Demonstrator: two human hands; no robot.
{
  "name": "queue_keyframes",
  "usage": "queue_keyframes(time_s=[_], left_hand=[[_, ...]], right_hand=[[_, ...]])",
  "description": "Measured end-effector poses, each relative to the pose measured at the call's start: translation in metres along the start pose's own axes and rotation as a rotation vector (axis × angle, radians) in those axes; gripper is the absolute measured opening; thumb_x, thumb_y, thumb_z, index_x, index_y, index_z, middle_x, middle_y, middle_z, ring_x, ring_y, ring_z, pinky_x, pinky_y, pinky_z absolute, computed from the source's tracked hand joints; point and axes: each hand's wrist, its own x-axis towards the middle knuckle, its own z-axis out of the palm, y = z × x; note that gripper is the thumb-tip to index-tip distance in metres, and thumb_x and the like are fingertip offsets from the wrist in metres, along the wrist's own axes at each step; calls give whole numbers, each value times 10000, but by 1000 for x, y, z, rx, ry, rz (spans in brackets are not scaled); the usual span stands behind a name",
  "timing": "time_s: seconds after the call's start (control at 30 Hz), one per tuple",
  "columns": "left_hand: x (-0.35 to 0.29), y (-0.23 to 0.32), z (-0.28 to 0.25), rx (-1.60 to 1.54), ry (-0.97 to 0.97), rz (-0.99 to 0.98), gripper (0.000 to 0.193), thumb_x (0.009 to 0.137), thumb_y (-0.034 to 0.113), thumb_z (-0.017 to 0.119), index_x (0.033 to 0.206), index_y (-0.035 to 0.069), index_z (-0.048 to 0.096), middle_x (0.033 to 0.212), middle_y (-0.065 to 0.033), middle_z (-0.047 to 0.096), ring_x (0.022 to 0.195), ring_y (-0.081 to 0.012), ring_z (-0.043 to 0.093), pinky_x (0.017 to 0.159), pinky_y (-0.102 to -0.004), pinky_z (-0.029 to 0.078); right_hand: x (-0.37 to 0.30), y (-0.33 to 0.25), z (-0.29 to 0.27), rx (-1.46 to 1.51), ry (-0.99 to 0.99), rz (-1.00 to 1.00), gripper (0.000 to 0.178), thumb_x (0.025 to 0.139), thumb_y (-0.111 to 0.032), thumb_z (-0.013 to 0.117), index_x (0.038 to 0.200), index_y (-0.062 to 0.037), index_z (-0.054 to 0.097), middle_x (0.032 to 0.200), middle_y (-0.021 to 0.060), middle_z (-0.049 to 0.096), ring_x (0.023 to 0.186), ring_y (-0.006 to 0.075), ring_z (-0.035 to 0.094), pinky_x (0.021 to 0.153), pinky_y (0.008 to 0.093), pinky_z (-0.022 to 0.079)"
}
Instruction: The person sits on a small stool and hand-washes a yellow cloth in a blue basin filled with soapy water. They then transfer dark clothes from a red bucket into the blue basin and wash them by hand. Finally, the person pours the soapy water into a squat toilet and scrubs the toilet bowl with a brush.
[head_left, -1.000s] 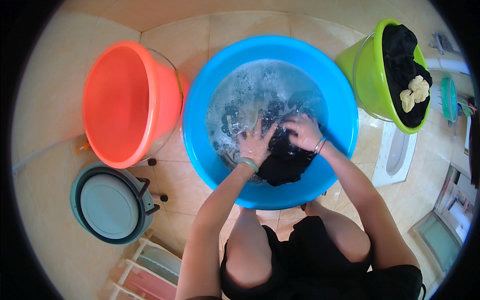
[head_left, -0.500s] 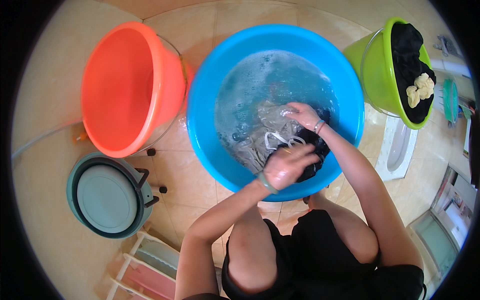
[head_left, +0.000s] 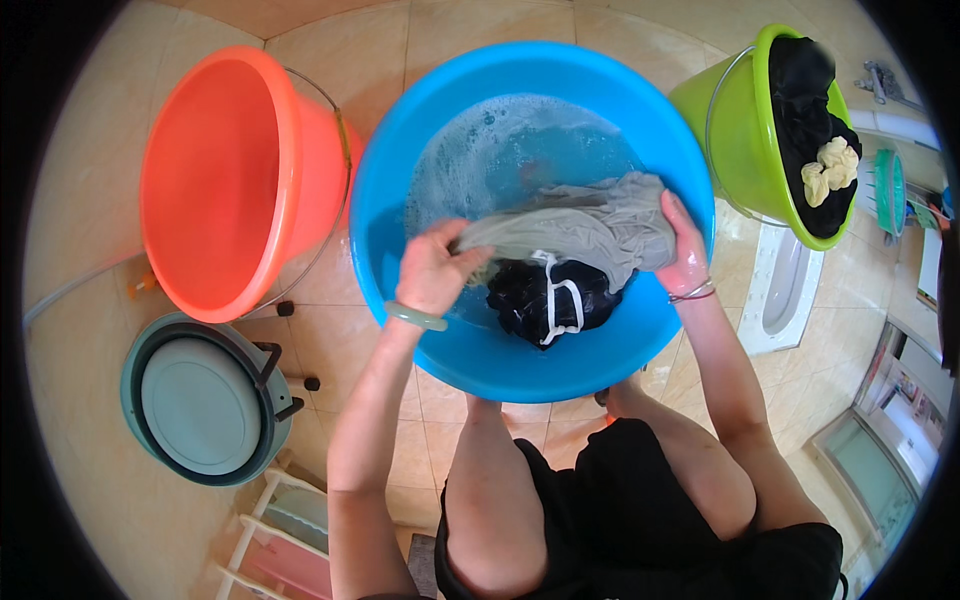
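Note:
A wet grey garment (head_left: 590, 225) is stretched between my two hands over the blue basin (head_left: 520, 375). My left hand (head_left: 432, 268), with a pale green bangle at the wrist, pinches its left end. At the other end my right hand (head_left: 685, 245) grips the bunched cloth near the basin's right wall. Just below the grey cloth lies a soaked black garment (head_left: 515, 305) with a white drawstring (head_left: 553, 300) looped on top. Soapy water (head_left: 490, 150) with foam fills the basin behind the cloth.
An orange bucket (head_left: 290, 190) leans at the left, above a grey-green folding basin (head_left: 200, 400). To the right stands a lime green bucket (head_left: 715, 125) holding black clothes (head_left: 800, 90) and a cream bundle (head_left: 832, 168). A white squat toilet (head_left: 785, 290) is set in the tiled floor.
Both hands have moved apart, the left to the left and the right to the right. The grey garment is now lifted and spread between them, and the black garment beneath shows more.

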Motion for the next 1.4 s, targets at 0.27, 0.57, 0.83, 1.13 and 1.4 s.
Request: queue_keyframes(time_s=[0.27,0.57,0.83,1.13,1.4], left_hand=[[22,27,-40,-278,327,68,191,759,-28,627,948,-5,635,794,-17,603,687,-72,553,610,-220,450],[57,-61,-6,22,517,124,415,790,52,698,1191,43,594,1091,-135,582,951,-241,593,842,-329,477],[46,-38,22,526,519,246,701,754,117,740,1385,212,448,1445,-191,343,1300,-412,356,1044,-490,321],[66,-42,45,698,373,148,883,716,314,787,1453,327,301,1532,-187,172,1375,-411,234,1043,-592,258],[99,-86,60,488,233,-21,926,716,-29,670,1460,350,270,1474,-288,233,1296,-471,349,1041,-442,383]], right_hand=[[36,-39,34,-460,93,-313,224,921,-212,625,1035,-20,633,955,36,657,851,115,603,767,244,470],[98,12,-37,-1391,206,-552,589,814,-195,694,1317,-52,423,1115,248,618,1046,405,586,878,406,487],[52,61,-31,-2021,-21,-421,614,787,-222,693,1343,-310,448,1439,161,338,1026,430,557,862,487,481],[84,15,11,-2024,-23,-313,774,785,-562,621,1437,-278,315,1456,149,310,1279,443,355,970,669,303],[132,101,20,-2389,-167,-352,495,869,-302,565,1331,-164,454,1455,154,315,1284,380,363,895,669,351]])
